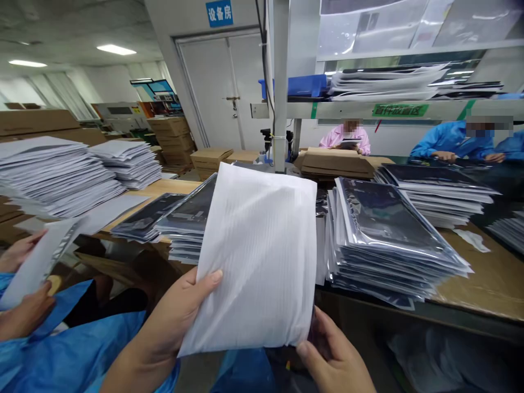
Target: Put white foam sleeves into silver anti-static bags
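I hold a white foam pouch point(257, 256) upright in front of me with both hands. My left hand point(172, 322) grips its lower left edge, thumb on the front face. At the bottom right corner my right hand point(331, 355) pinches the pouch together with a dark item behind it that I cannot make out. Just beyond the pouch lie stacks of dark, shiny plastic bags point(385, 240) on the cardboard-covered table point(491, 278).
A co-worker's hands point(20, 284) at far left hold another white sheet. Piles of white pouches point(61, 174) sit at left, more dark bags point(438, 191) and flat cartons point(339, 161) at the back. Two people work across the table; a metal post point(280, 87) rises behind.
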Demonstrator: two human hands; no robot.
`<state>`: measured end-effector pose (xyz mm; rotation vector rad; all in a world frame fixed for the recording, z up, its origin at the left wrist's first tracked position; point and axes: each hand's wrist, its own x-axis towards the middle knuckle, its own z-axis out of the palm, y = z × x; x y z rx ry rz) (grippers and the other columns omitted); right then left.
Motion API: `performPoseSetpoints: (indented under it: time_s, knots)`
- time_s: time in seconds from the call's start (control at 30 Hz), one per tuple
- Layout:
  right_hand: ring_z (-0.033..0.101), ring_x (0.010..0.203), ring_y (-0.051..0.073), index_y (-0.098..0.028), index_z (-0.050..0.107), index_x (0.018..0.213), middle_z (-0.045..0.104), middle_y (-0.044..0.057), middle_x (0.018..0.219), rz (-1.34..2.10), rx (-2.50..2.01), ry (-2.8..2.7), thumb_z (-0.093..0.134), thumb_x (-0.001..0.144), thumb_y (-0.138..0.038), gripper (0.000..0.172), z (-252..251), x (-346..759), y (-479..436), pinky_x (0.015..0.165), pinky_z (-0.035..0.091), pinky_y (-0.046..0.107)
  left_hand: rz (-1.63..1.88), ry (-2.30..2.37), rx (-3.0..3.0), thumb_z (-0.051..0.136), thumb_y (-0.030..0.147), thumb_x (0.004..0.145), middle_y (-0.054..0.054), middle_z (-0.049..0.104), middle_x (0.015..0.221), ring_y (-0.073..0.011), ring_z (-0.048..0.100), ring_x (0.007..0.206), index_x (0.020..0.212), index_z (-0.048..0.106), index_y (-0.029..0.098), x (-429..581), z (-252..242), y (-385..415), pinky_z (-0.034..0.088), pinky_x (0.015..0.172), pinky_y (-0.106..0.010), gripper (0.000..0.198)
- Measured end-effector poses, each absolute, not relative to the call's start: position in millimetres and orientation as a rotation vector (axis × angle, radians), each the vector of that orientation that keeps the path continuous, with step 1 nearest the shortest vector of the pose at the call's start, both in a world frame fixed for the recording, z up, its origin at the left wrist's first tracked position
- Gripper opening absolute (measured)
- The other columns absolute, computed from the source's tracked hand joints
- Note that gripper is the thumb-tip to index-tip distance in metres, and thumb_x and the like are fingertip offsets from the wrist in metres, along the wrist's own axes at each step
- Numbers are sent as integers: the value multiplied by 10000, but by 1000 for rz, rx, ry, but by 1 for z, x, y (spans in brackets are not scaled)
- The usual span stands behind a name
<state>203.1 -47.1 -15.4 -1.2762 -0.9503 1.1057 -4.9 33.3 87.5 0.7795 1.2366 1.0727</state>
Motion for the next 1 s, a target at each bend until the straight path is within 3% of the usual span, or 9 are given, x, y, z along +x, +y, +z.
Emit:
performPoseSetpoints:
  time_s: [0.17,0.27,0.4,0.53,0.67,0.77,0.87,1.0]
  knots:
    - [615,827,207,-186,403,1295,662,47,952,1153,-1297,-1076,579,738,-430,634,-7,213,-39,750,499,305,1071,1334,763,636,180,711,-72,713,788,-243,668,692,1030,590,154,3,85,38,547,606,-321,324]
    - [610,680,190,-187,449,1273,665,24,778,987,-1388,-1544,507,778,-376,533,2,234,-39,676,500,306,1053,1308,768,625,175,716,-77,710,758,-258,667,656,1029,581,147,0,85,39,551,561,-344,317]
    - [612,723,201,-168,574,1154,667,54,791,730,-1544,-1700,445,795,-406,449,8,259,-43,701,491,304,1059,1317,751,609,159,723,-71,706,716,-256,663,605,1109,547,146,-1,85,41,548,521,-344,391]
    - [598,868,216,-222,670,963,662,58,916,787,-1671,-1454,496,757,-496,385,7,256,-45,762,471,273,1084,1304,715,590,170,740,-66,707,731,-239,664,600,1177,505,158,6,84,41,550,520,-327,445]
    - [576,886,226,-242,638,1048,649,58,921,960,-1657,-1440,497,759,-445,381,9,237,-37,790,437,300,1115,1285,723,628,191,713,-52,711,765,-248,670,707,1204,487,186,11,77,39,563,603,-339,511]
    - [582,730,201,-230,638,1006,646,37,804,1131,-1675,-1267,502,751,-431,353,13,231,-29,645,439,281,1104,1253,715,693,288,659,-27,714,789,-261,663,783,1215,479,229,12,69,39,563,659,-347,598]
    - [507,524,148,-211,617,813,583,-3,632,1243,-1725,-1105,529,729,-442,260,16,231,-23,469,357,246,1090,1279,712,730,309,605,-27,715,777,-281,652,830,1209,491,226,14,63,37,560,686,-353,655]
    - [459,468,125,-208,523,650,455,-41,491,1230,-1814,-1107,510,750,-402,219,17,230,-19,434,301,231,1086,1352,776,741,354,574,-41,715,807,-296,644,848,1187,520,206,20,63,35,560,690,-362,668]
